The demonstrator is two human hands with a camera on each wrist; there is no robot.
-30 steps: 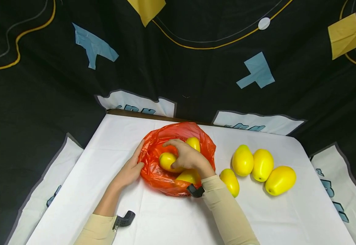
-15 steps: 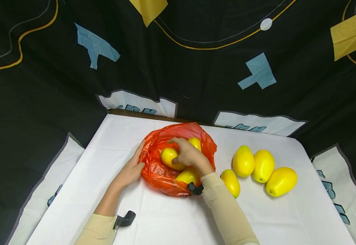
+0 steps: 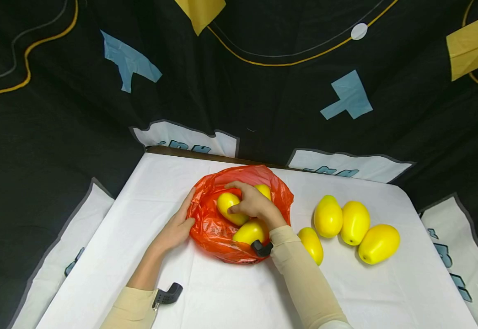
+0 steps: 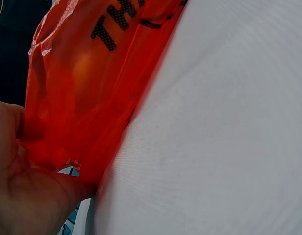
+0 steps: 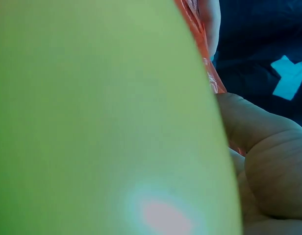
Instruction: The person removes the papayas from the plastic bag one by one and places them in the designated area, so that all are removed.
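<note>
A red plastic bag [image 3: 210,244] lies open-mouthed on the white table, with several smooth yellow mangoes inside. My left hand [image 3: 176,228] holds its left rim; in the left wrist view the thumb [image 4: 67,188] lies against the red film. Inside the bag, my right hand [image 3: 253,201] grips one mango [image 3: 227,201], its fingers and thumb curled round the near side. Another mango [image 3: 250,232] lies below that hand, and a further one [image 3: 263,189] shows partly behind it. In the right wrist view, a blurred mango surface [image 5: 102,117] covers most of the picture.
To the right of the bag, several loose mangoes lie on the white table [image 3: 230,297]: one [image 3: 310,244] beside the right sleeve, partly covered by it, and others [image 3: 355,223] grouped farther right. A dark curtain [image 3: 243,100] hangs behind the table's back edge.
The right hand and its mango have shifted slightly inside the bag, and the mango has turned more upright. More of the lower mango shows. The left hand stays on the rim.
</note>
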